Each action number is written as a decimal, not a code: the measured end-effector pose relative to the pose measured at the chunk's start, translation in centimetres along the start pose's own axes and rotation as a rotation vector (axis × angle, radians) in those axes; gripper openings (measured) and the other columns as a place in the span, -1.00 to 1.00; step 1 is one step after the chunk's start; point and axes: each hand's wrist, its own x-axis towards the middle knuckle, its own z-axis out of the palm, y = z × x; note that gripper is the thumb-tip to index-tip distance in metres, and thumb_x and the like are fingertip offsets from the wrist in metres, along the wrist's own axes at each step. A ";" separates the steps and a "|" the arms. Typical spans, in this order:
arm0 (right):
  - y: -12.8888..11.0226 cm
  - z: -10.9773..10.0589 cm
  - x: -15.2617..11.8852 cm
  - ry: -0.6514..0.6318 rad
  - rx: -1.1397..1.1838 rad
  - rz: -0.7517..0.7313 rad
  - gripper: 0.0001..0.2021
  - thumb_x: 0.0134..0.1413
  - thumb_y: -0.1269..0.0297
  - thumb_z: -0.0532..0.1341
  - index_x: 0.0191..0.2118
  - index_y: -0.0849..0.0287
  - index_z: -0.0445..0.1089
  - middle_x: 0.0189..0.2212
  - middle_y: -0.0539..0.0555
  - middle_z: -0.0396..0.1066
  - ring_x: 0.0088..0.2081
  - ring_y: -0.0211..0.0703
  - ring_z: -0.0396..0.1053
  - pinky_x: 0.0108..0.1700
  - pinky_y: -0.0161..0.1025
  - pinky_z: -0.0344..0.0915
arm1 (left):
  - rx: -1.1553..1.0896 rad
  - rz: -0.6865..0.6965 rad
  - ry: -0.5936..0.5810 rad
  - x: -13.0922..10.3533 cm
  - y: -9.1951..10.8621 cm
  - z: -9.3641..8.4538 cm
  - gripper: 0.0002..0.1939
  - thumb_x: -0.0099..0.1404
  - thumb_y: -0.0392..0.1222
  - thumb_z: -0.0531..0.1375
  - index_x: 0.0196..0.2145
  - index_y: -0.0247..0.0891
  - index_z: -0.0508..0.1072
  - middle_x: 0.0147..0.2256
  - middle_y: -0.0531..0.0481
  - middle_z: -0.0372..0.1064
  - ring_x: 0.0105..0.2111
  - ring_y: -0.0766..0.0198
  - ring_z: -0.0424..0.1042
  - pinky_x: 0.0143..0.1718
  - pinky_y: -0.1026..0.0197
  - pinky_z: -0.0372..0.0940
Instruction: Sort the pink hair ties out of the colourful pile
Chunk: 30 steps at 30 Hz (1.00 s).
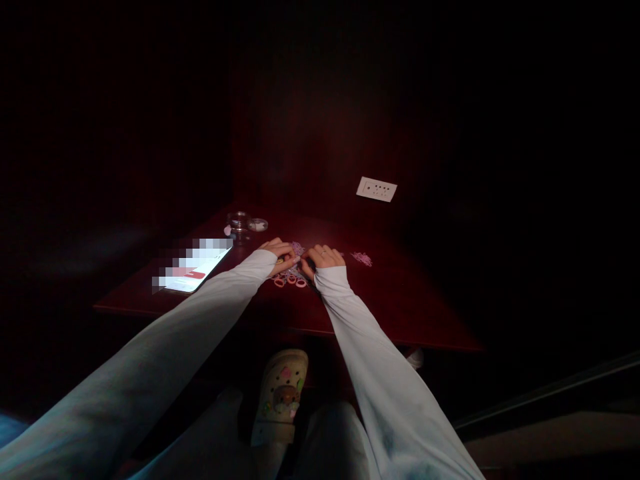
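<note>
Both hands meet low over a pile of small hair ties (pixel 297 249), purple and pink, on a dark red table (pixel 395 300). My left hand (pixel 281 252) has its fingers curled, with thumb and fingertips together at the pile. Close beside it, my right hand (pixel 323 257) is bent inward, its fingertips closed at the pile's right side. What either hand pinches is too small and dark to make out. Several larger ring-shaped hair ties (pixel 301 283), pinkish orange, lie at the near side between the wrists. A separate small heap of pink hair ties (pixel 362 259) sits to the right.
A lit phone (pixel 193 273) lies at the left of the table. Behind it stands a clear jar (pixel 239 227) beside a round clear lid (pixel 258 225). A white wall socket (pixel 377 189) is on the back panel. Below the table edge shows a clog (pixel 281 393) with charms.
</note>
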 end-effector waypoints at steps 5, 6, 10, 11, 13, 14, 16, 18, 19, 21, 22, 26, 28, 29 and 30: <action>-0.3 -0.5 -0.1 -0.010 -0.005 0.012 -0.78 0.41 0.20 0.14 -0.12 0.11 0.52 -0.23 0.11 0.55 -0.14 -0.07 0.33 -0.11 -0.18 0.03 | -0.017 0.013 0.020 0.1 -0.1 0.2 -0.68 0.47 0.05 0.11 -0.32 -0.17 0.51 -0.32 -0.02 0.49 -0.22 0.15 0.32 -0.15 0.13 0.19; -0.3 -0.5 -0.1 -0.016 -0.003 0.015 -0.78 0.41 0.20 0.14 -0.12 0.11 0.53 -0.23 0.11 0.55 -0.14 -0.07 0.33 -0.11 -0.18 0.03 | -0.021 0.014 0.025 0.0 -0.1 0.2 -0.68 0.46 0.05 0.12 -0.32 -0.17 0.51 -0.32 -0.02 0.50 -0.22 0.15 0.32 -0.14 0.13 0.20; 0.0 -0.4 -0.1 -0.040 0.007 0.030 -0.76 0.42 0.19 0.12 -0.10 0.11 0.53 -0.23 0.11 0.54 -0.15 -0.07 0.32 -0.12 -0.19 0.03 | -0.034 0.017 0.033 -0.1 0.0 0.3 -0.68 0.45 0.06 0.14 -0.30 -0.16 0.55 -0.31 -0.02 0.53 -0.23 0.15 0.33 -0.14 0.12 0.19; 0.1 -0.3 -0.1 -0.047 0.012 0.032 -0.76 0.42 0.18 0.13 -0.10 0.11 0.53 -0.24 0.11 0.54 -0.15 -0.07 0.32 -0.12 -0.19 0.03 | -0.035 0.019 0.030 -0.1 0.0 0.3 -0.68 0.45 0.06 0.14 -0.29 -0.16 0.56 -0.31 -0.02 0.53 -0.23 0.15 0.33 -0.14 0.13 0.20; 0.3 -0.2 -0.1 -0.058 0.021 0.038 -0.77 0.41 0.18 0.14 -0.10 0.10 0.53 -0.24 0.10 0.54 -0.15 -0.07 0.32 -0.12 -0.19 0.03 | -0.030 0.031 0.020 -0.1 -0.1 0.3 -0.67 0.46 0.06 0.12 -0.28 -0.17 0.57 -0.31 -0.04 0.54 -0.23 0.15 0.33 -0.15 0.12 0.20; 0.3 -0.2 -0.1 -0.060 0.025 0.043 -0.77 0.41 0.18 0.14 -0.10 0.10 0.53 -0.24 0.10 0.54 -0.15 -0.07 0.32 -0.12 -0.19 0.03 | -0.027 0.037 0.015 -0.1 -0.2 0.3 -0.66 0.47 0.06 0.11 -0.28 -0.17 0.58 -0.30 -0.05 0.54 -0.22 0.14 0.34 -0.15 0.12 0.20; 0.4 -0.1 -0.1 -0.059 0.040 0.052 -0.78 0.40 0.18 0.14 -0.10 0.09 0.53 -0.23 0.10 0.54 -0.14 -0.07 0.33 -0.10 -0.19 0.05 | -0.023 0.046 0.008 0.0 -0.4 0.3 -0.62 0.49 0.06 0.07 -0.27 -0.18 0.58 -0.27 -0.07 0.55 -0.21 0.13 0.34 -0.14 0.11 0.21; 0.4 -0.1 -0.1 -0.060 0.067 0.062 -0.78 0.40 0.16 0.15 -0.10 0.08 0.53 -0.22 0.11 0.55 -0.12 -0.06 0.35 -0.09 -0.19 0.07 | -0.022 0.048 -0.001 0.1 -0.6 0.4 -0.59 0.50 0.08 0.04 -0.26 -0.18 0.59 -0.25 -0.09 0.55 -0.20 0.12 0.35 -0.12 0.09 0.22; 0.3 -0.1 -0.1 -0.063 0.084 0.070 -0.78 0.39 0.15 0.16 -0.10 0.08 0.53 -0.21 0.11 0.55 -0.12 -0.05 0.36 -0.08 -0.19 0.08 | -0.023 0.045 -0.006 0.1 -0.6 0.4 -0.57 0.50 0.09 0.03 -0.26 -0.18 0.59 -0.25 -0.09 0.56 -0.20 0.11 0.35 -0.11 0.08 0.22; 0.2 -0.2 0.0 -0.075 0.123 0.094 -0.79 0.37 0.15 0.18 -0.09 0.08 0.53 -0.20 0.12 0.56 -0.10 -0.03 0.37 -0.06 -0.18 0.11 | -0.024 0.040 -0.015 0.1 -0.7 0.4 -0.55 0.51 0.09 0.01 -0.25 -0.18 0.60 -0.23 -0.10 0.56 -0.21 0.11 0.34 -0.10 0.07 0.23; 0.2 -0.3 0.0 -0.077 0.146 0.113 -0.79 0.35 0.17 0.19 -0.07 0.08 0.53 -0.18 0.13 0.56 -0.08 -0.02 0.37 -0.04 -0.18 0.12 | -0.027 0.037 -0.017 0.1 -0.8 0.4 -0.55 0.51 0.08 0.00 -0.24 -0.18 0.61 -0.23 -0.10 0.56 -0.21 0.11 0.34 -0.10 0.07 0.23; 0.2 -0.6 -0.3 -0.043 0.295 0.175 -0.66 0.31 0.26 0.15 0.15 0.07 0.42 -0.03 0.13 0.53 0.01 0.00 0.38 0.04 -0.16 0.18 | -0.039 0.028 -0.002 0.1 -0.8 0.4 -0.54 0.52 0.05 -0.02 -0.24 -0.17 0.62 -0.21 -0.09 0.56 -0.20 0.11 0.33 -0.07 0.07 0.23; 0.2 -0.7 -0.5 -0.042 0.355 0.172 -0.66 0.32 0.27 0.13 0.15 0.06 0.42 0.01 0.12 0.52 0.04 -0.01 0.38 0.08 -0.15 0.18 | -0.044 0.029 0.000 0.1 -0.8 0.4 -0.53 0.53 0.04 -0.02 -0.27 -0.17 0.62 -0.23 -0.09 0.56 -0.20 0.11 0.33 -0.06 0.07 0.23; 0.3 -0.7 -0.5 -0.051 0.367 0.166 -0.68 0.33 0.27 0.12 0.12 0.06 0.44 0.00 0.12 0.52 0.05 -0.01 0.38 0.10 -0.15 0.17 | -0.046 0.028 -0.002 0.1 -0.8 0.4 -0.53 0.53 0.04 -0.02 -0.28 -0.16 0.62 -0.23 -0.08 0.55 -0.20 0.12 0.33 -0.05 0.07 0.23; 0.3 -0.7 -0.6 -0.062 0.367 0.163 -0.71 0.34 0.26 0.11 0.09 0.07 0.46 -0.01 0.12 0.53 0.05 -0.01 0.38 0.11 -0.14 0.16 | -0.048 0.027 -0.006 0.1 -0.8 0.4 -0.53 0.53 0.04 -0.02 -0.28 -0.15 0.62 -0.23 -0.08 0.55 -0.20 0.12 0.33 -0.05 0.07 0.24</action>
